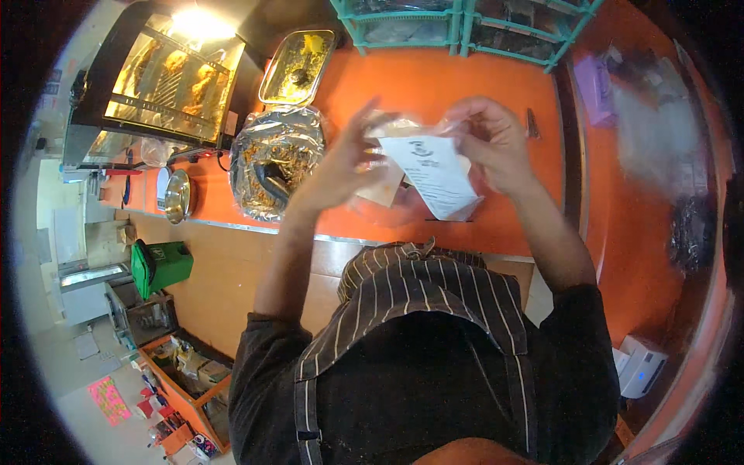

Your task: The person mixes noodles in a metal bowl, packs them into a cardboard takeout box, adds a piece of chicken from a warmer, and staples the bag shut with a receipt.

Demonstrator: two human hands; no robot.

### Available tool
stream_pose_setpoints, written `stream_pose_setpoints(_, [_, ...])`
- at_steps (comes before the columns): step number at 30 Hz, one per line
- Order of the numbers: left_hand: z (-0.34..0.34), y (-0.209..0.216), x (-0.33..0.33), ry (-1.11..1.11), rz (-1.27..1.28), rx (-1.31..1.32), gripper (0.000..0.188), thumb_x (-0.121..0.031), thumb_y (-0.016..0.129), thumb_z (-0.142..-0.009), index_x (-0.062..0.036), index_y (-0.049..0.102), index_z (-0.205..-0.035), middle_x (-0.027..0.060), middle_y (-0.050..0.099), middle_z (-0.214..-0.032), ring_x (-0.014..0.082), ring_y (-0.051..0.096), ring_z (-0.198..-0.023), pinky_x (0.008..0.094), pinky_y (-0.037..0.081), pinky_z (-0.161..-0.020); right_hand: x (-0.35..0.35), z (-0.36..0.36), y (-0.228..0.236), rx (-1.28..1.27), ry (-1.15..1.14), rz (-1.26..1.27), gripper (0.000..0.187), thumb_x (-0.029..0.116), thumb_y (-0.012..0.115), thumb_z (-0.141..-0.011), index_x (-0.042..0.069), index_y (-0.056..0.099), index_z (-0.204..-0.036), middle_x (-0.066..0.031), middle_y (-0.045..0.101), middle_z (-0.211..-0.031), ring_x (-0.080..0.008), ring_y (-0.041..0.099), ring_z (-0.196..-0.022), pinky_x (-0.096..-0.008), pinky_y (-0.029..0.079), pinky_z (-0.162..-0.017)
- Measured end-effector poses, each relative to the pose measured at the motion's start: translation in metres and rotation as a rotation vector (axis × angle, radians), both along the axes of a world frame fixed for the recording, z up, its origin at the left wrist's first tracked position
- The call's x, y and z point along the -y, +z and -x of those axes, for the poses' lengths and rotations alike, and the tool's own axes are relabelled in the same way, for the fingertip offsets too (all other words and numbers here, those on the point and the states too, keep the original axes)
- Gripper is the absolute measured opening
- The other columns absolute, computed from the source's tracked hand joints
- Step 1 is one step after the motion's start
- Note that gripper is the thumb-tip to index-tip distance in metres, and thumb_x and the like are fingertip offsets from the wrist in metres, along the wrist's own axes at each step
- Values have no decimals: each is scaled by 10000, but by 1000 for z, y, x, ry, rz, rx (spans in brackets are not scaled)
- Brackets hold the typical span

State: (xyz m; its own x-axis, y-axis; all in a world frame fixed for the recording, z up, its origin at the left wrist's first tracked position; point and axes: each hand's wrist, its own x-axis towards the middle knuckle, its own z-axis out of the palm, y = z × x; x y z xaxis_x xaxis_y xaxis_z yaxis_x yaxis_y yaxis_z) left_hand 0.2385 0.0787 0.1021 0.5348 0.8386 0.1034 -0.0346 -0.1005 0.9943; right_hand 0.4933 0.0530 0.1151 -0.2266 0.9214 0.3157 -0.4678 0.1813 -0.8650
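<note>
A white printed receipt (pixel 434 174) hangs at a slant between my hands, in front of a light-brown paper piece (pixel 381 192) and some clear plastic that looks like a bag. My right hand (pixel 496 147) is closed at the upper right of this bundle, thumb and fingers pinching the clear plastic next to the receipt's edge. On the other side, my left hand (pixel 341 170) is at the bundle's left edge. Its fingers are smeared by motion, so their grip is unclear. What lies behind the receipt is mostly hidden.
Left of my hands, a foil-lined tray (pixel 252 159) holds browned food and a dark-handled utensil. Behind it stands a metal pan (pixel 273 85) with yellow food. A lit glass food warmer (pixel 170 81) stands far left, near a steel bowl (pixel 178 198). Teal shelving (pixel 457 35) lines the back.
</note>
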Motion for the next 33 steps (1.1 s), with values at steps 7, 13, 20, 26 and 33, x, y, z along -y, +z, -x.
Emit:
stream_pose_setpoints(7, [-59,-34,-16,-189,-245,-268,451,-155,740,-874,-47,584,-1284,109,629,-1246,208,607,-1139,357,499,-977,-3,6,30,125,256,118,337,-7,627,-942,-3,601,-1277,-96,688,-1139,-153,676,-1006,-288,557,-857])
stream_pose_setpoints(13, [-62,-51,-6,-146,-137,32,225,-161,729,-877,-62,667,-1069,52,646,-1017,134,617,-968,305,507,-826,2,-34,17,396,186,-101,580,83,697,-909,16,470,-1439,-122,612,-1327,-197,620,-1141,-364,495,-993])
stream_pose_setpoints(20, [-68,13,-2,-152,-367,24,244,-92,688,-847,-52,603,-1072,47,616,-1026,164,607,-949,316,481,-830,-35,3,-88,728,95,-409,1081,240,898,-677,53,266,-1534,-146,404,-1449,-271,395,-1381,-403,375,-1114])
stream_pose_setpoints(26, [-72,9,-10,29,-192,-308,300,-26,642,-883,-16,565,-1174,99,577,-1161,164,599,-984,307,481,-880,-66,37,-160,400,64,-327,728,190,831,-752,48,470,-1368,-129,587,-1222,-296,564,-1209,-416,427,-1065])
stream_pose_setpoints(33, [2,-2,32,535,-193,-238,263,-12,593,-944,0,595,-1206,117,588,-1223,165,630,-967,319,535,-836,-69,43,-172,190,132,316,386,243,676,-906,26,610,-1218,-122,678,-1108,-260,662,-1024,-386,521,-922])
